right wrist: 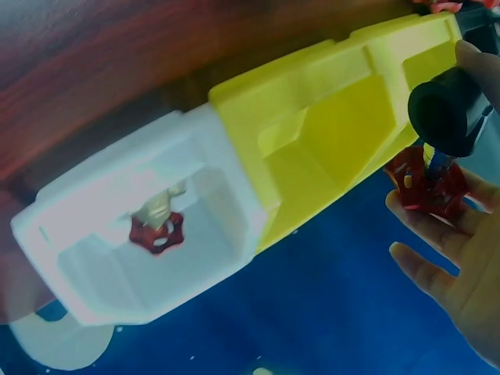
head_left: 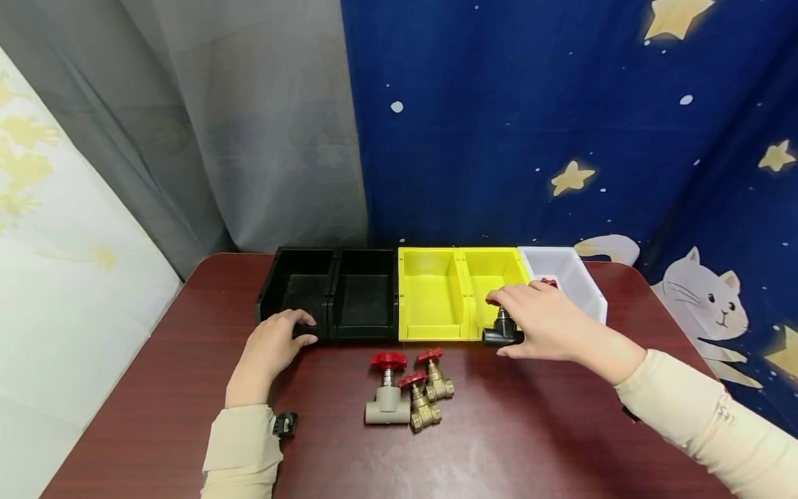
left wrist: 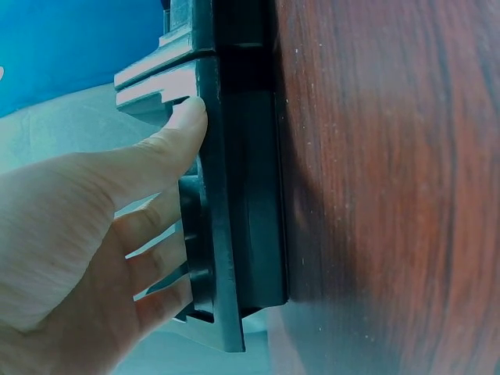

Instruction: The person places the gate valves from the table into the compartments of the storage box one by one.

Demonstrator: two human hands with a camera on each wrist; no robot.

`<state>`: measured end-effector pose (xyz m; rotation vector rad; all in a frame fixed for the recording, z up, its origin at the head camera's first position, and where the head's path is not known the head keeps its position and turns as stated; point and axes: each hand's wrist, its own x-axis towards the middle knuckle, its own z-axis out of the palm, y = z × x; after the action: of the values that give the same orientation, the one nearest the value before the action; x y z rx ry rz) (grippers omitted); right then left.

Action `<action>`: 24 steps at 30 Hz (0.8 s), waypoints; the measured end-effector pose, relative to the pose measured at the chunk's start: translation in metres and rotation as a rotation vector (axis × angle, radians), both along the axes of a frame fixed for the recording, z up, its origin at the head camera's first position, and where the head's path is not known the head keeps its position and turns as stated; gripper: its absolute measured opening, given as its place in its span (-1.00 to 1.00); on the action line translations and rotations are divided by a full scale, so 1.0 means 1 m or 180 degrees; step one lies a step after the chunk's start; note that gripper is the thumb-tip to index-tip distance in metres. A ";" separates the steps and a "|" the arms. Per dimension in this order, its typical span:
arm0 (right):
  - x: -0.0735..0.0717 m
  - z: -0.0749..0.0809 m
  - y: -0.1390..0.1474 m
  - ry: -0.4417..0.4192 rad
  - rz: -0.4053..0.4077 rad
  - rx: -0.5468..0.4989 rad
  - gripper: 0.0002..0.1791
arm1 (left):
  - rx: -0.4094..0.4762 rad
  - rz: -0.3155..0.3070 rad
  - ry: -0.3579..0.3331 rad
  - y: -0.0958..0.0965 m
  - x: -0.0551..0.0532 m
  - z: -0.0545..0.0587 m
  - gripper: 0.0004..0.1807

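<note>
My right hand [head_left: 555,322] holds a black tee-shaped valve [head_left: 502,331] with a red handwheel, over the front of the right yellow bin [head_left: 492,262]. In the right wrist view, the valve's open pipe end [right wrist: 437,113] faces the camera and its red handwheel [right wrist: 430,186] lies by the fingers. My left hand [head_left: 269,350] grips the front wall of the leftmost black bin [left wrist: 254,203], thumb on the rim, fingers behind it. On the table lie a grey valve [head_left: 388,405] and two brass valves [head_left: 426,414], all with red handwheels.
A second black bin [head_left: 366,334] and another yellow bin [head_left: 431,333] stand in the same row. At its right end, a white bin [head_left: 592,305] contains a brass valve [right wrist: 158,223] with a red handwheel. Curtains [head_left: 499,125] hang behind the table.
</note>
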<state>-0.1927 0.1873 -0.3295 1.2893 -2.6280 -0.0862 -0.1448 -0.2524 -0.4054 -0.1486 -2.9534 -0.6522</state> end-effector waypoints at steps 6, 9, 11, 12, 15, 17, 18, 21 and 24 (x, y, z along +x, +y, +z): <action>-0.013 0.004 0.003 -0.0097 -0.0021 0.0104 -0.11 | 0.0026 0.0016 0.0012 0.000 0.002 0.002 -0.77; -0.020 0.003 0.003 -0.0204 -0.0038 0.0113 -0.13 | 0.0035 0.0027 0.0010 0.000 0.003 0.001 -0.76; -0.026 0.002 0.003 -0.0266 -0.0063 0.0124 -0.13 | 0.0045 0.0033 0.0017 0.000 0.004 0.000 -0.76; -0.029 0.001 0.002 -0.0292 -0.0079 0.0139 -0.13 | 0.0051 0.0034 0.0024 0.000 0.004 0.000 -0.76; -0.037 -0.001 0.001 -0.0367 -0.0142 0.0173 -0.13 | 0.0055 0.0030 0.0033 0.001 0.004 0.001 -0.77; -0.043 -0.003 0.001 -0.0402 -0.0199 0.0222 -0.12 | 0.0050 0.0025 0.0036 0.001 0.004 0.001 -0.76; -0.045 -0.004 0.000 -0.0419 -0.0228 0.0245 -0.12 | 0.0047 0.0022 0.0037 0.001 0.004 0.001 -0.76; -0.052 -0.007 -0.002 -0.0456 -0.0302 0.0304 -0.10 | 0.0040 0.0016 0.0043 0.001 0.003 0.001 -0.77; -0.058 -0.010 -0.004 -0.0497 -0.0372 0.0313 -0.09 | 0.0039 -0.0001 0.0058 0.001 0.003 0.000 -0.77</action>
<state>-0.2503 0.1829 -0.3396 1.2169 -2.8647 -0.1400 -0.1417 -0.2513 -0.4049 -0.1529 -2.9313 -0.6653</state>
